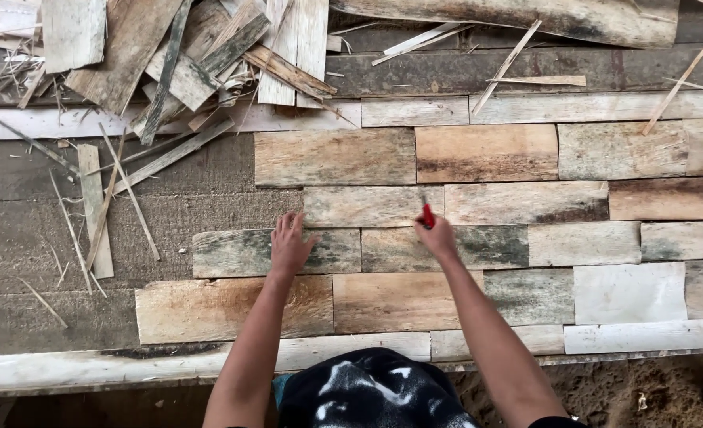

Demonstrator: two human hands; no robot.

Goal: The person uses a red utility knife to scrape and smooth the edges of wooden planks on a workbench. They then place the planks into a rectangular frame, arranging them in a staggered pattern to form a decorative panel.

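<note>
Weathered grey and tan wooden pieces, flat and rectangular, lay side by side in staggered rows across the middle and right of the frame, forming a patchwork panel over a dark, coarse backing board that showed bare at the left. The person's left hand rested flat, fingers spread and holding nothing, on a mottled grey-green wooden piece in the row just below centre, its fingertips reaching the lower edge of a pale tan wooden piece above. The right hand was closed around a small red-handled tool, whose thin tip pointed up at the seam between that pale piece and the streaked brown piece to its right; what kind of tool it was could not be told. Both forearms came up from the bottom centre of the frame, either side of a dark cloth with white marks. A heap of loose offcut boards and slats lay in the upper left, with thin splinters scattered down the left side over the backing board. A long pale plank edged the bottom of the panel, and sandy ground showed at the lower right.
</note>
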